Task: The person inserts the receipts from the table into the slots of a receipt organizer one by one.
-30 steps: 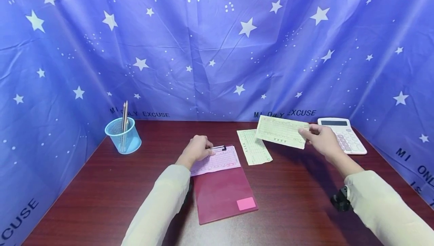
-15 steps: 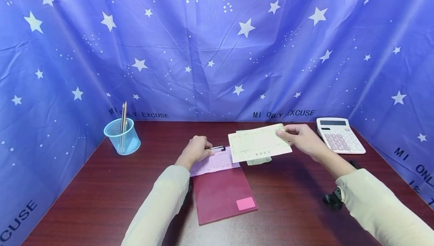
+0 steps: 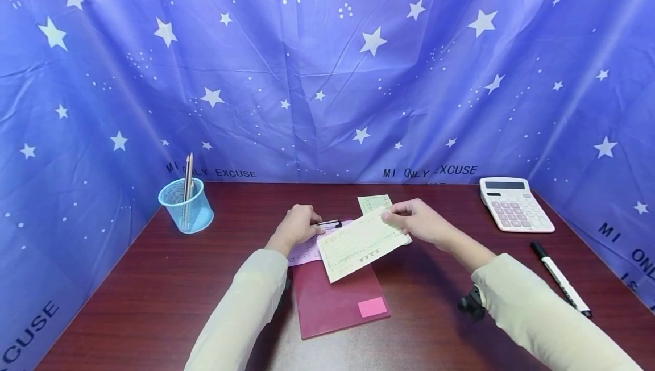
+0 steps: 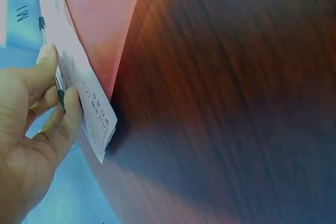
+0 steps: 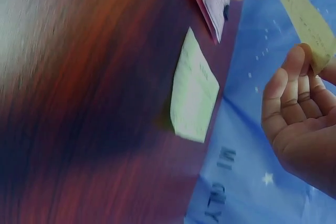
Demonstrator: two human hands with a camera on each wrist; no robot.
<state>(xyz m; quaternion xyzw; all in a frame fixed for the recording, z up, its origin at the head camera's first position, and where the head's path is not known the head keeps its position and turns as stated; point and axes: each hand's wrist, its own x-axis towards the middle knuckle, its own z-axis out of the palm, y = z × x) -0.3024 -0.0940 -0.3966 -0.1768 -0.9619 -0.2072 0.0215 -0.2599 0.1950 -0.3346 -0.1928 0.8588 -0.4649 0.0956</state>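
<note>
A maroon clipboard with a pink label lies on the desk, pink printed slips under the black clip at its top. My left hand pinches the clip; in the left wrist view the thumb of that hand and its fingers lie on either side of it. Between thumb and fingers my right hand holds a yellow-green slip by its right end, its far end above the clipboard. The right wrist view shows this held slip raised, while another pale green slip lies on the desk.
A blue mesh cup with pencils stands at the back left. At the back right lies a white calculator, with a black-and-white marker nearer the right sleeve. A blue star-patterned curtain surrounds the desk's back and sides.
My right hand has carried the yellow-green slip left and nearer, from beside the calculator to over the clipboard. The marker has come into view. My left hand has stayed at the clip.
</note>
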